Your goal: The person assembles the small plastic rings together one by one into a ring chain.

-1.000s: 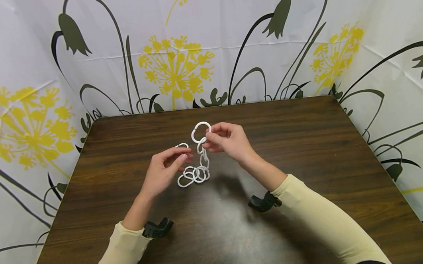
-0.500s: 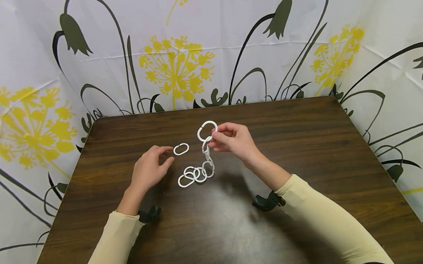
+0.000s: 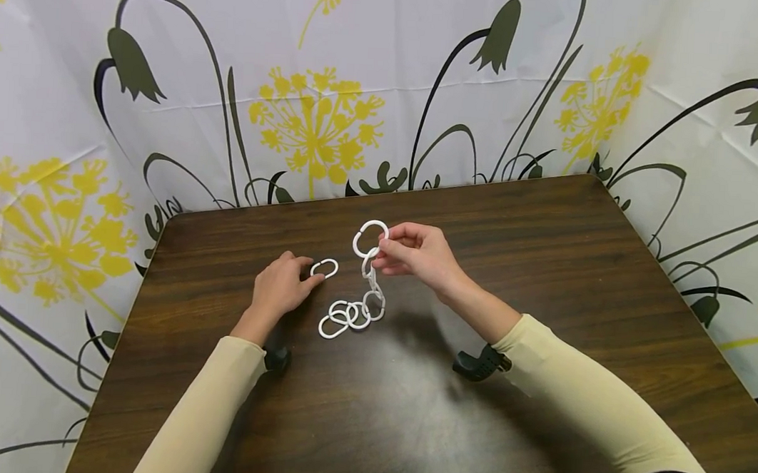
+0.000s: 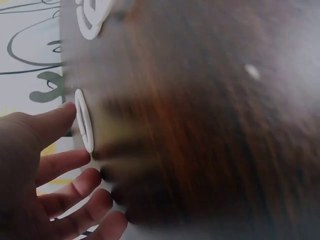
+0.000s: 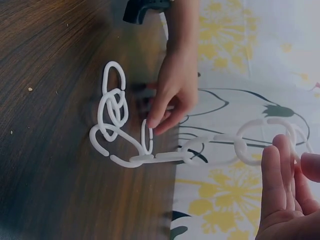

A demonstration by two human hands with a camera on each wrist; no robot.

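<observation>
My right hand (image 3: 419, 256) pinches a chain of white plastic links (image 3: 375, 304) between thumb and fingers near its top. The uppermost link (image 3: 356, 244) stands up beside the fingertips, and the chain hangs from there to the table. Its lower links (image 3: 331, 335) lie in a small overlapping heap. To the left, my left hand (image 3: 280, 285) is low over the table, its thumb and index finger at a single loose white link (image 3: 335, 263). In the left wrist view, the thumb and index fingertip meet that link (image 4: 86, 120) towards its two ends, the other fingers spread beside it.
The dark wood-grain table (image 3: 512, 272) extends around both hands, with its far edge near the wall. A white curtain (image 3: 375, 65) with yellow and green flower prints stands behind it. Black wrist mounts (image 3: 475, 363) sit under the forearms.
My left hand let go of the loose link, drew back left, then came back to it with thumb and index finger. The right hand shifted slightly right with the chain.
</observation>
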